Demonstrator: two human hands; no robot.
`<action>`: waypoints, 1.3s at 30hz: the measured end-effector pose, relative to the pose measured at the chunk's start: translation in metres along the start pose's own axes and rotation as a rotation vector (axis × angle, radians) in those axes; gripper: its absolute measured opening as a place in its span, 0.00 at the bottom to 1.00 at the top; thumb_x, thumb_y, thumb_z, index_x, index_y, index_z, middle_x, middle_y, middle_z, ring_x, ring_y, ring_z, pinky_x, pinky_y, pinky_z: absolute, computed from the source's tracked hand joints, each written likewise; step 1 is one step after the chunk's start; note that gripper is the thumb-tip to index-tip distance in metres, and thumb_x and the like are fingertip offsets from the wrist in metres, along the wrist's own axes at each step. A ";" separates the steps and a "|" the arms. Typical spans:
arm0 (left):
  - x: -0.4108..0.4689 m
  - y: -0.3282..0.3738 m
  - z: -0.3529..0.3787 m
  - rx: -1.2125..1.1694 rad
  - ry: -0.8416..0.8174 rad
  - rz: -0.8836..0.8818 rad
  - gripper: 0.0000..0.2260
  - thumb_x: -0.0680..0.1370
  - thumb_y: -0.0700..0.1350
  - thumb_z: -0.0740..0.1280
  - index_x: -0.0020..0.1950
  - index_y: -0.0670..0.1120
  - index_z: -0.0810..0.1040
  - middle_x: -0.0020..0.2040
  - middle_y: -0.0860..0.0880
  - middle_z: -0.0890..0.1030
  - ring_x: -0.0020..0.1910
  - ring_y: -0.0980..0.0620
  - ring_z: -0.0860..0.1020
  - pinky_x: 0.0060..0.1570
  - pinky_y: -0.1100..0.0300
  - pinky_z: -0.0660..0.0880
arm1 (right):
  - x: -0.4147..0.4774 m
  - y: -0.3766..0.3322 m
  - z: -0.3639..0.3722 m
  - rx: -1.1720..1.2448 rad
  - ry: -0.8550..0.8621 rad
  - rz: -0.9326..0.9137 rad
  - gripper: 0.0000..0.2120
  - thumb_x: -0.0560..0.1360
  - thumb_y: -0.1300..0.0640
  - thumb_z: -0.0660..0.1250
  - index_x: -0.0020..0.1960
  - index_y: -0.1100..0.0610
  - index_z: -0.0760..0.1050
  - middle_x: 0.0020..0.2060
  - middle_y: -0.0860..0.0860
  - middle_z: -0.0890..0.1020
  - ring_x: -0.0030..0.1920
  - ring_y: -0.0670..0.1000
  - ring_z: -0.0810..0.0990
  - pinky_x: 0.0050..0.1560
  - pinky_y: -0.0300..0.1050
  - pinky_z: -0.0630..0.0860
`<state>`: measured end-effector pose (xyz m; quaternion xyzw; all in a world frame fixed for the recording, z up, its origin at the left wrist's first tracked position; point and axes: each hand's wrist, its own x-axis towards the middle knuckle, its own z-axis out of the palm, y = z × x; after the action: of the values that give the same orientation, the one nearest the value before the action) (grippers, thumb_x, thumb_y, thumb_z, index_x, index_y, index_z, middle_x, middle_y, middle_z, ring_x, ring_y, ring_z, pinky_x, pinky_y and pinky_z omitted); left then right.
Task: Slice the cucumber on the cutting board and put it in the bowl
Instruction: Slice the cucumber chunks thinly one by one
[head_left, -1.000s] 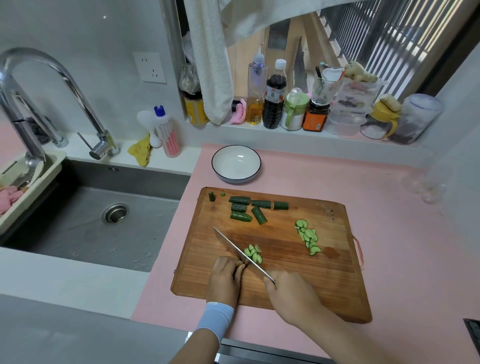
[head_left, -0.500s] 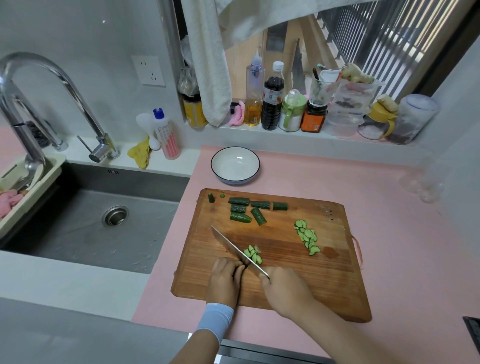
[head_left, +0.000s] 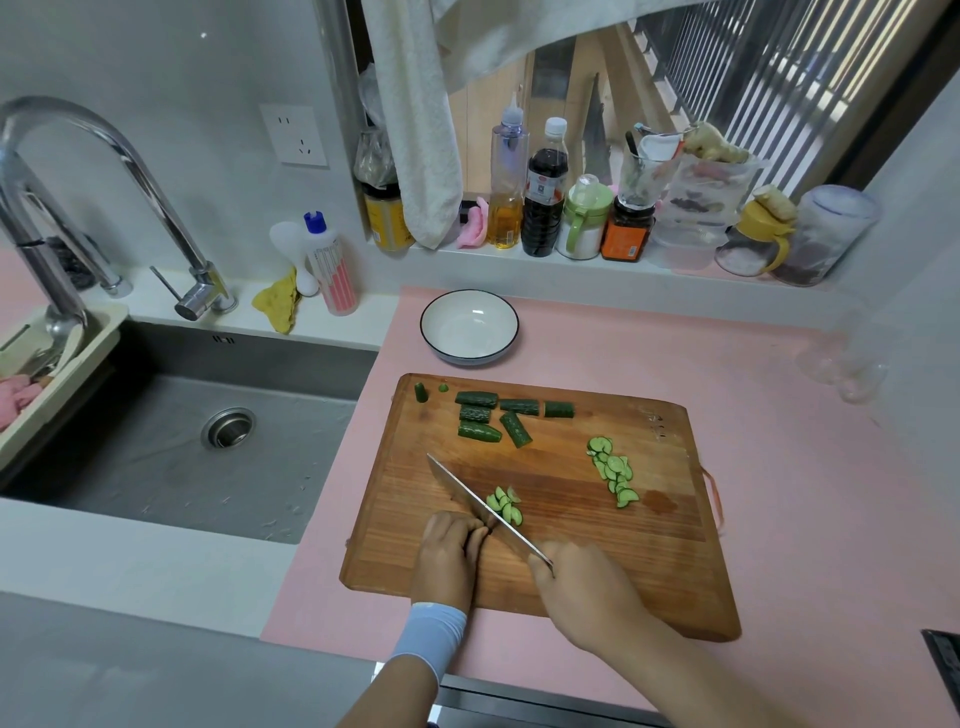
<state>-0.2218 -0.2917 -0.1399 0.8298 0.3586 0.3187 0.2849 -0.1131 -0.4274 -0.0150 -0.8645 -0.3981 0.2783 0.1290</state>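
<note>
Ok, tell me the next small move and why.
Probably a downward cut for the next slice. The right hand holds the knife, its blade beside the left hand's curled fingers, fresh slices beyond it. Whatever remains under that hand is hidden; uncut chunks wait, and the bowl is empty.

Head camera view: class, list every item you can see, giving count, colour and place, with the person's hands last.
cutting board: one, brown wood, on the pink counter
bowl: one, white, dark rim, behind the board
cucumber chunks: six, dark green, board's far left
knife: one, silver, board's near side
cucumber slices: two piles, light green, mid-board and beside the knife
sink: one, grey steel, left of counter
faucet: one, chrome, over sink
bottles and jars: several, mixed colours, window sill
towel: one, white, hanging above sill
left hand: fingers curled beside the blade
right hand: grips the knife handle
</note>
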 end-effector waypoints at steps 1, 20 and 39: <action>0.000 0.000 0.000 0.001 0.000 0.001 0.04 0.73 0.39 0.75 0.41 0.46 0.81 0.40 0.54 0.77 0.45 0.61 0.71 0.52 0.75 0.65 | 0.000 -0.001 0.000 -0.003 0.000 0.001 0.18 0.82 0.47 0.56 0.34 0.49 0.66 0.31 0.46 0.75 0.35 0.53 0.75 0.33 0.47 0.66; 0.000 -0.001 0.000 0.015 -0.023 -0.005 0.04 0.73 0.39 0.74 0.41 0.46 0.81 0.40 0.53 0.78 0.45 0.59 0.71 0.52 0.76 0.64 | 0.011 -0.008 0.005 -0.020 -0.015 0.023 0.14 0.82 0.47 0.56 0.40 0.49 0.71 0.37 0.47 0.77 0.39 0.55 0.77 0.38 0.44 0.68; 0.027 0.013 0.014 0.058 -0.128 -0.052 0.06 0.71 0.41 0.75 0.41 0.46 0.79 0.42 0.51 0.76 0.44 0.51 0.73 0.48 0.62 0.69 | 0.036 0.020 -0.028 0.173 0.029 -0.013 0.14 0.82 0.46 0.58 0.45 0.46 0.80 0.28 0.46 0.76 0.34 0.50 0.78 0.35 0.46 0.68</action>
<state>-0.1917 -0.2814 -0.1306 0.8468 0.3703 0.2467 0.2913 -0.0657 -0.4131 -0.0144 -0.8516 -0.3762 0.2981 0.2108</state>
